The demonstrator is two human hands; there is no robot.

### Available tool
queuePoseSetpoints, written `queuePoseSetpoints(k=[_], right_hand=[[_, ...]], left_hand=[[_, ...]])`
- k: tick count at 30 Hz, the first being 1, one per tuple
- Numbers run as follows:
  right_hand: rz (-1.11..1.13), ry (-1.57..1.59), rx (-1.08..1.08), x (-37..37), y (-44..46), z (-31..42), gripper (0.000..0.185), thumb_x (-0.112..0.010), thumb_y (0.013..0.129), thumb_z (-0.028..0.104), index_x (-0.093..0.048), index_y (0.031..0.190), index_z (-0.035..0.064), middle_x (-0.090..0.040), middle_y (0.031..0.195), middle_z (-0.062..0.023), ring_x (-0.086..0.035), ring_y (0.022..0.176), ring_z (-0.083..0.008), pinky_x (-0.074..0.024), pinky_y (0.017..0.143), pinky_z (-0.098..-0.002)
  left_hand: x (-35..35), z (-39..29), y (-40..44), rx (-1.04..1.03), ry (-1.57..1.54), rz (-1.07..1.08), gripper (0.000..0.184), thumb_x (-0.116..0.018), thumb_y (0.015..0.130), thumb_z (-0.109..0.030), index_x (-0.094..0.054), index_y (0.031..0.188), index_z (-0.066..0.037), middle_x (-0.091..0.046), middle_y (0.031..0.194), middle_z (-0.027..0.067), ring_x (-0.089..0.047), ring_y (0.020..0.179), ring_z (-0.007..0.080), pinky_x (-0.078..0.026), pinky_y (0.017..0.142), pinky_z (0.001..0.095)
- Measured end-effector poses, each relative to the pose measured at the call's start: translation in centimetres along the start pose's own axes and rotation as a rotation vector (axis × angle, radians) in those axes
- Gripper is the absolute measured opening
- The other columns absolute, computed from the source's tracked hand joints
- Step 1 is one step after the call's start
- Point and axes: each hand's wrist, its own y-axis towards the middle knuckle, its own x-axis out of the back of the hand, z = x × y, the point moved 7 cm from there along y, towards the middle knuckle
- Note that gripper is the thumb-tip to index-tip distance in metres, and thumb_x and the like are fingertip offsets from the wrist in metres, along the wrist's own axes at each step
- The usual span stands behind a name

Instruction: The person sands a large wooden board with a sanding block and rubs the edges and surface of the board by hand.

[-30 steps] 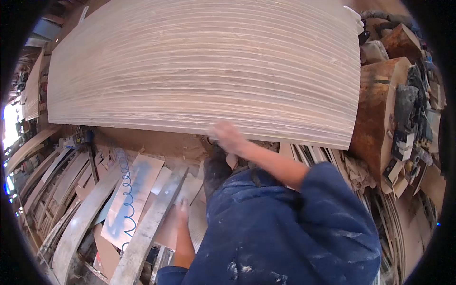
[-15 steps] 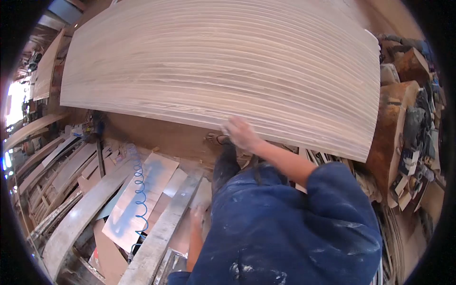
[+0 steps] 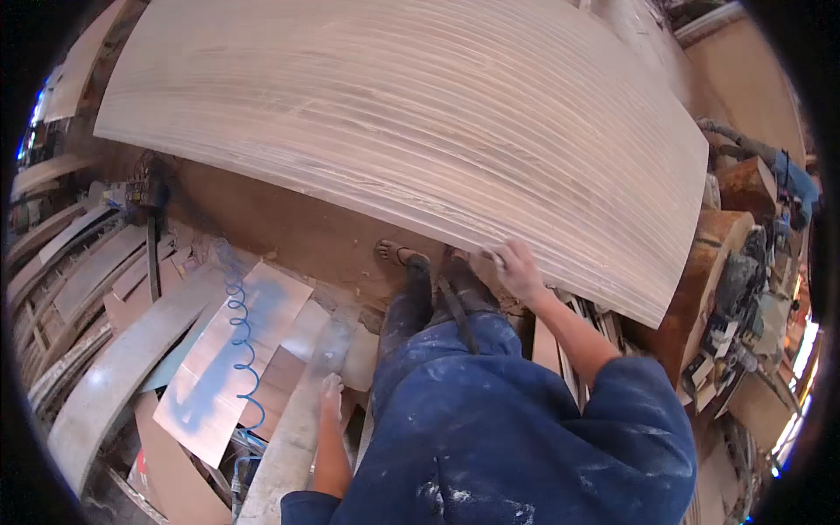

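Observation:
A large wooden panel (image 3: 376, 114) with pale, ridged, dusty lines stretches across the upper view. At its near edge is my right hand (image 3: 518, 271), whitened with dust, its fingers bent towards the edge. Whatever lies under those fingers, if anything, is too small to make out. My left hand (image 3: 331, 394) hangs low by my side, above a long grey plank (image 3: 302, 429). It looks loosely open, and no object shows in it.
A coiled blue hose (image 3: 247, 350) lies over a blue-sprayed board (image 3: 223, 367) at the lower left. Several curved boards (image 3: 131, 376) and offcuts are stacked there. Wooden blocks (image 3: 748, 188) and clutter stand at the right. My feet (image 3: 402, 254) are on the brown floor (image 3: 271, 210).
The view has turned, so the panel now slants down to the right. My right hand has shifted right along the panel's near edge. My left hand still hangs at my side.

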Motion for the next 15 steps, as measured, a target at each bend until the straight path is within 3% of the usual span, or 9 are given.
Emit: queuePoseSetpoints(k=[4,6,7,9,11,15], right_hand=[[-0.01,0.06,-0.027,-1.2,2.0,1.1,0.012,-0.068,0.087,0.01,-0.066,0.099,0.0101,-0.057,0.085,-0.0125,-0.058,0.08,-0.0322,-0.0483,0.075,-0.044],[-0.088,0.094,0.049,-5.4,7.8,5.6,0.013,-0.067,0.084,0.006,-0.064,0.096,0.0107,-0.056,0.085,-0.0128,-0.059,0.082,-0.0323,-0.049,0.075,-0.0442],[-0.114,0.093,0.112,-8.5,10.8,7.6,0.015,-0.064,0.081,0.002,-0.062,0.093,0.0111,-0.057,0.09,-0.0132,-0.06,0.087,-0.0324,-0.05,0.075,-0.0445],[-0.069,0.16,0.129,-13.7,17.0,11.7,0.015,-0.058,0.084,0.004,-0.061,0.097,0.0109,-0.058,0.101,-0.015,-0.059,0.095,-0.0339,-0.0508,0.081,-0.0455],[0.013,0.169,0.177,-14.9,20.7,14.7,0.017,-0.056,0.085,0.005,-0.061,0.101,0.0101,-0.059,0.103,-0.0153,-0.06,0.096,-0.0348,-0.0516,0.081,-0.0467],[0.082,0.139,0.228,-10.2,14.7,9.9,0.029,-0.062,0.083,0.006,-0.064,0.111,0.0104,-0.058,0.096,-0.0135,-0.061,0.093,-0.0353,-0.0519,0.081,-0.0447]], left_hand=[[-3.0,0.1,-2.3,0.119,-0.003,0.006,0.044,-0.06,0.1,-0.025,-0.058,0.133,0.003,-0.064,0.118,0.01,-0.061,0.105,0.0212,-0.049,0.095,0.0339],[-4.0,1.1,-0.8,-0.058,-0.022,0.046,0.043,-0.06,0.1,-0.024,-0.057,0.133,0.004,-0.065,0.116,0.0097,-0.061,0.105,0.0207,-0.049,0.093,0.032],[-4.4,1.3,-1.4,-0.05,-0.039,0.026,0.043,-0.06,0.1,-0.024,-0.057,0.133,0.004,-0.065,0.116,0.0097,-0.061,0.105,0.0207,-0.049,0.093,0.032],[-5.6,-1.3,-2.4,-0.256,-0.058,0.015,0.042,-0.06,0.1,-0.023,-0.059,0.13,0.005,-0.066,0.113,0.0106,-0.062,0.104,0.0192,-0.049,0.092,0.0307],[-6.5,-1.5,-3.1,-0.248,-0.092,0.003,0.04,-0.061,0.1,-0.022,-0.06,0.128,0.006,-0.066,0.112,0.0103,-0.062,0.103,0.0185,-0.049,0.091,0.0304],[-9.4,-2.4,-6.6,-0.236,-0.268,-0.007,0.037,-0.062,0.099,-0.02,-0.062,0.126,0.006,-0.067,0.107,0.008,-0.062,0.1,0.0169,-0.049,0.086,0.0286]])
